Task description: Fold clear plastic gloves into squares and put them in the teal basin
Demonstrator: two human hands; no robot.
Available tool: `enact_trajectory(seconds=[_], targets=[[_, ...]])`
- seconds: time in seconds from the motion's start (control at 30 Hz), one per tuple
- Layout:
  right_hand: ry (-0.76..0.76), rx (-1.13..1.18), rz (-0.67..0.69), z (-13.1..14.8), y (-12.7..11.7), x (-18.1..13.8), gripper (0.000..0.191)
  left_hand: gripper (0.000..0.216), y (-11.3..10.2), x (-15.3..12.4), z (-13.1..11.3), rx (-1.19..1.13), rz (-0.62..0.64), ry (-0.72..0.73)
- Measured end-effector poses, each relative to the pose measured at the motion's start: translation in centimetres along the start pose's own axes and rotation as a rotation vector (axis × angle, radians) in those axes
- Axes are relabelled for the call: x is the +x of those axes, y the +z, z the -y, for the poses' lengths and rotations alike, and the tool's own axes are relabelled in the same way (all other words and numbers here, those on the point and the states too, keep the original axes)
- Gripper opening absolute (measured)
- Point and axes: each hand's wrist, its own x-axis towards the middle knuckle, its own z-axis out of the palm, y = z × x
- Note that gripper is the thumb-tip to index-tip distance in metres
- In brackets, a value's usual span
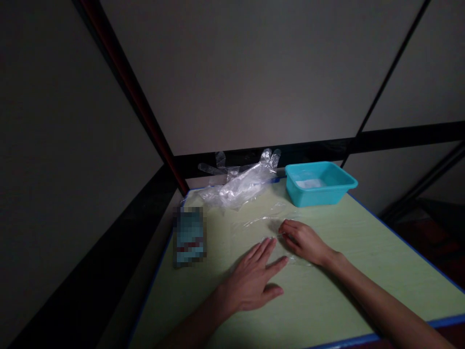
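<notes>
My left hand (254,278) lies flat on the pale green table (363,271), fingers stretched out and a little apart, holding nothing. Its fingertips rest at the near edge of a thin clear plastic sheet or glove (267,220) spread flat on the table. My right hand (303,241) sits just right of the left, fingers curled, pinching the edge of that clear plastic. A pile of clear disposable plastic gloves (241,184) lies at the table's far edge, beyond both hands.
A turquoise plastic basin (319,183) with something white inside stands at the far right of the table. A blurred-out flat object (189,236) lies near the left edge. The table has a blue rim; dark frame bars and grey walls surround it.
</notes>
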Motion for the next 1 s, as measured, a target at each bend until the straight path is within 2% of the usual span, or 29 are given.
enact_trajectory(seconds=[0.17, 0.23, 0.3, 0.4, 0.53, 0.7, 0.87, 1.0], targets=[[0.029, 0.115, -0.032, -0.1, -0.1, 0.0, 0.016, 0.078, -0.5, -0.3, 0.2, -0.073, -0.002, 0.008], [0.054, 0.196, -0.059, 0.0, -0.1, 0.0, 0.016, 0.075, -1.0, -0.4, 0.5, -0.118, -0.091, -0.01], [0.087, 0.298, -0.082, 0.1, 0.0, 0.1, 0.015, 0.062, -1.4, -0.6, 0.8, -0.167, -0.23, -0.027], [0.139, 0.493, -0.084, 0.4, 0.4, 0.5, 0.012, 0.043, -1.7, -0.6, 1.1, -0.241, -0.363, 0.03], [0.205, 0.795, -0.021, 1.0, 1.3, 1.3, 0.019, 0.033, -1.6, -0.5, 0.6, -0.283, -0.261, 0.162], [0.295, 1.07, 0.081, 1.5, 2.3, 1.8, 0.027, 0.046, -1.3, -0.4, 0.0, -0.167, -0.072, 0.213], [0.358, 1.194, 0.092, 1.2, 2.7, 2.1, 0.033, 0.071, -0.5, -0.7, 0.1, -0.075, 0.06, 0.206], [0.38, 1.232, 0.067, 1.2, 2.7, 2.2, 0.034, 0.074, -0.6, -1.1, -0.3, -0.09, 0.082, 0.208]])
